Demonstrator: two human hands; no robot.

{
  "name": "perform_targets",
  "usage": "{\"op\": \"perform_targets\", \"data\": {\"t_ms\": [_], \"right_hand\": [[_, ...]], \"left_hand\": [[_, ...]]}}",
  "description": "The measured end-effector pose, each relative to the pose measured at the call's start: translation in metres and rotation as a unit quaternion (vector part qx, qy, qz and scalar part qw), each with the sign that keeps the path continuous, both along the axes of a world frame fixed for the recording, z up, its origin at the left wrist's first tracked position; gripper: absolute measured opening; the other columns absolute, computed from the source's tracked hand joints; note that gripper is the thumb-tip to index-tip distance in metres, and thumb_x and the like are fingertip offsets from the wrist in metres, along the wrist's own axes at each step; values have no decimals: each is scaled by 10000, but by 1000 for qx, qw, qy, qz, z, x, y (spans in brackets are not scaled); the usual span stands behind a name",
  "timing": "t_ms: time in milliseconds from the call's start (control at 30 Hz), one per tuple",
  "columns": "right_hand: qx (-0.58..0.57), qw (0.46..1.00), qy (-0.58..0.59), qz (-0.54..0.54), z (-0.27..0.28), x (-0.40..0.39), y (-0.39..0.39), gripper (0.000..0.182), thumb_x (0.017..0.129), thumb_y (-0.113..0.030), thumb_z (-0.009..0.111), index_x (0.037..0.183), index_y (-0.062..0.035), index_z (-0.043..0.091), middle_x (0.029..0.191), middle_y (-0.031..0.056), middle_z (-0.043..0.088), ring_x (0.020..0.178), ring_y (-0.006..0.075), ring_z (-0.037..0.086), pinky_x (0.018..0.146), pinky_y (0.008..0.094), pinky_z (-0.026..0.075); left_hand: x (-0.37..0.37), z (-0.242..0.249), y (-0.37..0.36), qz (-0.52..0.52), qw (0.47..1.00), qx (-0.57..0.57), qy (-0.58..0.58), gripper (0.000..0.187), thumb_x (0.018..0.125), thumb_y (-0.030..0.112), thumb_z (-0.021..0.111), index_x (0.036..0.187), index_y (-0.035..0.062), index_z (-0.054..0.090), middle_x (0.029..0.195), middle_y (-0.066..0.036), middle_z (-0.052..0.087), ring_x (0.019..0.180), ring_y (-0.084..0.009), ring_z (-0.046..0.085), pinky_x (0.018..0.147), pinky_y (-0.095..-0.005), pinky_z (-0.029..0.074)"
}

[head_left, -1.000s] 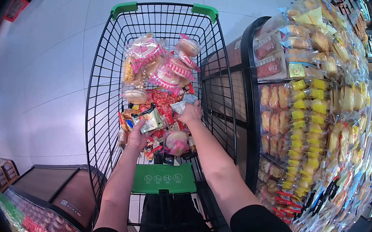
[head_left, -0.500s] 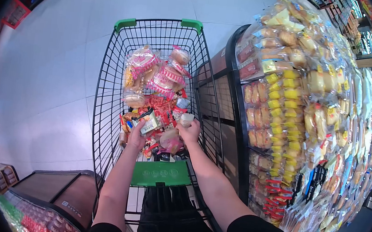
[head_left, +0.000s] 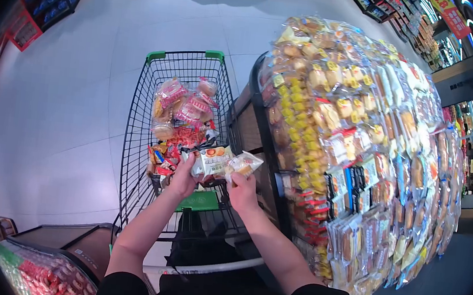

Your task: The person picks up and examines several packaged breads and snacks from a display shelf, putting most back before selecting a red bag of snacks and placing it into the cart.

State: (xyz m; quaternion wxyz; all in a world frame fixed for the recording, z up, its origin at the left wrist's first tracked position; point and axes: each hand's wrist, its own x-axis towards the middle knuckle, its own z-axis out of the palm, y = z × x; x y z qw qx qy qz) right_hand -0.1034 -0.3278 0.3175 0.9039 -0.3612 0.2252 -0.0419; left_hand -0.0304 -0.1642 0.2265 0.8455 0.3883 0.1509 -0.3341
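Since light pinching likely prevents crushing, my left fingers (head_left: 188,164) hold the printed packet (head_left: 214,158), my right fingers (head_left: 239,180) grip the clear packet (head_left: 244,163), shopping cart (head_left: 199,200) below both.

The trolley (head_left: 186,54) has black wire and green corner caps (head_left: 214,55); inside it, bags (head_left: 195,108) show pink stripes; over it, a packet (head_left: 215,159) is cream and orange; right of it, packs (head_left: 298,125) show yellow

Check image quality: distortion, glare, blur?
Head view: strong fisheye bowing, black corners; head view: highlights on the clear-plastic-wrapped bread display, soft sheen on the pale tiled floor; head view: small print on the cream rectangular packet unreadable.
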Motion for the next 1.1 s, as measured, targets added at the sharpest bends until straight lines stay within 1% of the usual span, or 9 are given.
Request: {"op": "perform_targets", "data": {"t_ms": [167, 267, 367, 433, 533, 667, 767, 867, 1100], "right_hand": [[-38, 997, -70, 22, 55, -66, -17, 678, 849, -93, 680, 1437, 47, 374, 1352, 119, 534, 1245, 191, 526, 1076, 347, 383], [-72, 990, -103, 66, 85, -98, -28, 747, 842, -113, 714, 1469, 28, 333, 1378, 102, 509, 1254, 180, 512, 1077, 337, 378], [-97, 981, -126, 114, 105, -124, -40, 790, 829, -79, 712, 1493, 12, 294, 1405, 88, 476, 1273, 169, 492, 1072, 332, 382], [-44, 988, -117, 94, 115, -136, -45, 771, 766, -122, 680, 1451, 24, 359, 1497, 188, 398, 1351, 275, 433, 1095, 419, 375], [151, 947, -255, 124, 114, -146, -58, 768, 801, -207, 639, 1490, -52, 339, 1517, 180, 389, 1382, 283, 414, 1141, 421, 308], [183, 918, -322, 142, 126, -149, -66, 754, 763, -302, 618, 1451, -69, 414, 1553, 217, 336, 1423, 347, 355, 1154, 450, 281], [144, 936, -296, 123, 127, -153, -70, 683, 706, -346, 668, 1279, -10, 506, 1252, 192, 533, 1203, 320, 513, 1064, 439, 379], [142, 939, -288, 122, 132, -157, -72, 635, 731, -275, 660, 1280, -12, 482, 1141, 145, 533, 1082, 287, 560, 999, 431, 447], [9, 986, -135, 96, 122, -164, -69, 446, 824, -142, 601, 1231, 29, 533, 1072, 139, 598, 1009, 277, 627, 936, 426, 504]], "left_hand": [[-67, 72, -23, -10, 999, -32, -31, 662, 977, 579, 463, 1430, 100, 411, 1394, -90, 541, 1253, -263, 557, 930, -421, 524], [-107, 118, -36, -5, 992, -58, -108, 810, 848, 550, 694, 1452, 117, 372, 1409, -79, 522, 1236, -252, 558, 854, -383, 548], [-133, 149, -42, -27, 993, -51, -107, 845, 810, 490, 755, 1458, 118, 359, 1398, -96, 524, 1209, -237, 577, 802, -346, 578], [-143, 163, -47, -14, 993, -50, -107, 788, 824, 437, 740, 1436, 91, 384, 1343, -115, 562, 1147, -234, 619, 749, -323, 600], [-155, 171, -43, -14, 992, -116, -57, 689, 840, 381, 706, 1376, 35, 447, 1238, -127, 630, 1046, -254, 669, 741, -347, 613], [-165, 188, -36, -3, 989, -138, -47, 697, 833, 362, 731, 1374, 36, 435, 1244, -140, 615, 1054, -268, 669, 742, -364, 623], [-170, 184, -27, -2, 992, -121, -42, 703, 835, 360, 728, 1382, 36, 428, 1253, -140, 611, 1053, -272, 672, 745, -377, 636], [-176, 185, -21, 6, 994, -104, -46, 701, 833, 359, 726, 1379, 33, 431, 1250, -141, 616, 1048, -276, 674, 747, -380, 637], [-188, 177, 7, 10, 995, -94, -26, 684, 838, 404, 693, 1367, 39, 459, 1236, -131, 632, 1058, -277, 662, 752, -391, 597]]}}
